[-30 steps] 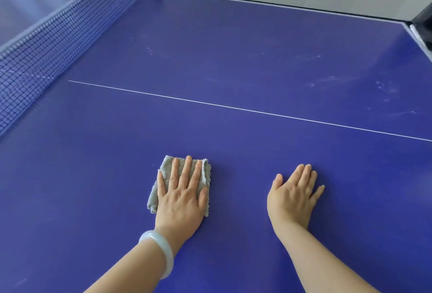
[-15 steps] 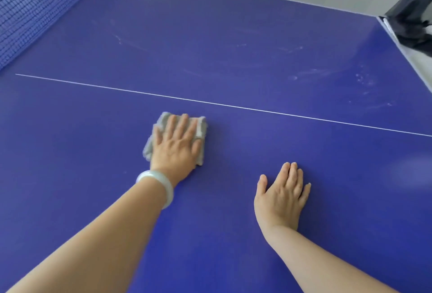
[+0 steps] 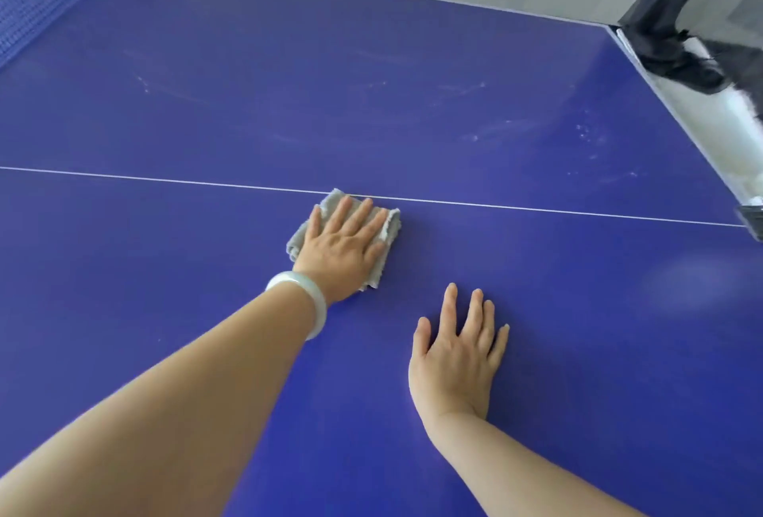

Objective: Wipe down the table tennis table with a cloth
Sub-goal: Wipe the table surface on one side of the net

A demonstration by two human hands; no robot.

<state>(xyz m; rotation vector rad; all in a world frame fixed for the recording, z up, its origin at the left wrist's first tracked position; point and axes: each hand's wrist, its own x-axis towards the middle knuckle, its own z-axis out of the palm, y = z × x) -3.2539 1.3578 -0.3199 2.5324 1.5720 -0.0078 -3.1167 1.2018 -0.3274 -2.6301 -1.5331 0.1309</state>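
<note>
Hands flat, fingers straight: left hand (image 3: 342, 246) presses the cloth (image 3: 391, 224) onto the desk (image 3: 598, 330) by the centre line (image 3: 536, 209); right hand (image 3: 456, 355) rests bare at 5 o'clock of it. Overreaching could bunch the cloth and miss the smears (image 3: 495, 131) at 1 o'clock.

Left hand (image 3: 344, 246) has pushed grey cloth (image 3: 392, 227) fwd across tabletop (image 3: 578, 310), away from the person; cloth's far edge now touches white centre line (image 3: 536, 209). Right hand (image 3: 456, 359) fingers spread wider.
</note>
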